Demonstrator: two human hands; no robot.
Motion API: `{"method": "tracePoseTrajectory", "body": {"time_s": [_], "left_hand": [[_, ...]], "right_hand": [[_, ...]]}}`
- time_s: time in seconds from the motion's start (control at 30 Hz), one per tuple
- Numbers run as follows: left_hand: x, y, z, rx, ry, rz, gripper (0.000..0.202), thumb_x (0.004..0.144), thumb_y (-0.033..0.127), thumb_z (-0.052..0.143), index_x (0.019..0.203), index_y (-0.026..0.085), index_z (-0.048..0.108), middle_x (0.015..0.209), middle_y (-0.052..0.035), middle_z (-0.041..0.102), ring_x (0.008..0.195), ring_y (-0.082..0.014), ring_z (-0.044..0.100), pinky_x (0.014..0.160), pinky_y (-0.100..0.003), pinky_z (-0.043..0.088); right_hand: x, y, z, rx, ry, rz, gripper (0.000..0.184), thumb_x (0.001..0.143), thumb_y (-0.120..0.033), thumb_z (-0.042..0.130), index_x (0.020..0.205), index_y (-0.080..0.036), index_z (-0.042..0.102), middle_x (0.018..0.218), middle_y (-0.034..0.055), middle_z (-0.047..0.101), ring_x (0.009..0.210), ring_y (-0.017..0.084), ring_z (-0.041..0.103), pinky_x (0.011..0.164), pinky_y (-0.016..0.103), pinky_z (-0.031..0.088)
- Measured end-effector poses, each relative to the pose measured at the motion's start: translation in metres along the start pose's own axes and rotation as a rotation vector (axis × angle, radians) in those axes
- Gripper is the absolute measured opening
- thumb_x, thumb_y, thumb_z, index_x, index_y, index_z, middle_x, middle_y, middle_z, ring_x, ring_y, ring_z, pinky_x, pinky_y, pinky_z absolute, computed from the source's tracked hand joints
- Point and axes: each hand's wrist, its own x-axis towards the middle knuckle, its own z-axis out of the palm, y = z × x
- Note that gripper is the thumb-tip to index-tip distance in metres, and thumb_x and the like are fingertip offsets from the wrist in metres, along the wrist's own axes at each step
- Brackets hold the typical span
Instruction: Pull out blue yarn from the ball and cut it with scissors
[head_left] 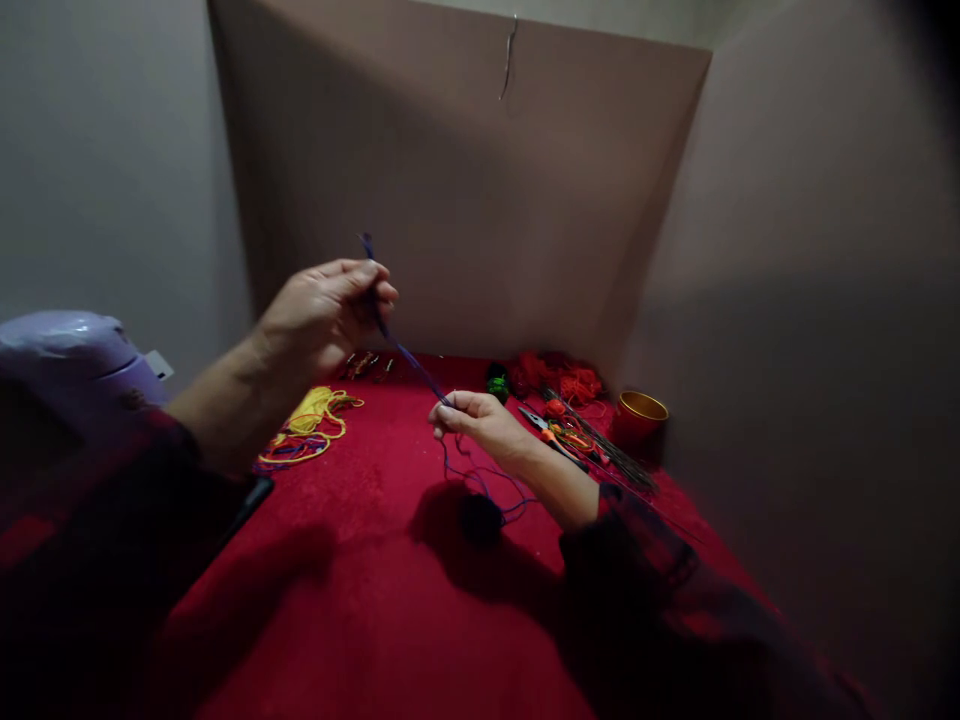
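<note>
My left hand (330, 312) is raised above the red cloth (360, 600), its fingers pinched on the upper end of a blue-purple yarn strand (409, 355). The strand runs taut down and to the right into my right hand (480, 420), whose fingers are closed on it lower down. Below that hand the yarn hangs in loose loops to a dark ball of yarn (480, 518) lying on the cloth.
A yellow and orange cord bundle (311, 425) lies at the left. Red yarn (559, 378), a green spool (496, 382), scissors (559, 440), thin sticks (615, 455) and a gold cup (639, 415) sit at the back right. Cardboard walls (465, 180) enclose the back and right. A lilac appliance (71, 360) stands left.
</note>
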Motion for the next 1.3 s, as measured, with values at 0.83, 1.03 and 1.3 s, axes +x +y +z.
{"method": "tracePoseTrajectory", "body": {"time_s": [0.83, 1.03, 1.3], "left_hand": [[0.024, 0.083, -0.018, 0.349, 0.256, 0.247, 0.016, 0.085, 0.008, 0.047, 0.072, 0.012, 0.054, 0.065, -0.0019, 0.052, 0.066, -0.0111, 0.045, 0.071, -0.03, 0.033], [0.034, 0.086, -0.026, 0.368, 0.324, 0.239, 0.014, 0.084, 0.008, 0.046, 0.072, 0.01, 0.054, 0.063, -0.002, 0.051, 0.068, -0.0122, 0.048, 0.07, -0.03, 0.031], [0.026, 0.084, 0.0, 0.332, 0.199, 0.159, 0.015, 0.082, 0.01, 0.048, 0.07, 0.012, 0.056, 0.061, -0.0036, 0.055, 0.057, -0.0123, 0.046, 0.058, -0.028, 0.028]], "right_hand": [[-0.049, 0.043, -0.043, -0.339, 0.046, 0.118, 0.022, 0.082, -0.03, 0.053, 0.072, -0.016, 0.067, 0.072, 0.003, 0.066, 0.07, 0.016, 0.058, 0.07, 0.028, 0.043], [-0.063, 0.047, -0.05, -0.358, 0.104, 0.146, 0.023, 0.081, -0.032, 0.054, 0.07, -0.015, 0.066, 0.07, 0.0024, 0.066, 0.067, 0.015, 0.057, 0.064, 0.026, 0.043], [-0.044, 0.014, -0.041, -0.4, 0.147, 0.097, 0.023, 0.073, -0.031, 0.066, 0.092, -0.018, 0.069, 0.091, 0.0047, 0.068, 0.083, 0.018, 0.06, 0.073, 0.031, 0.045]]}}
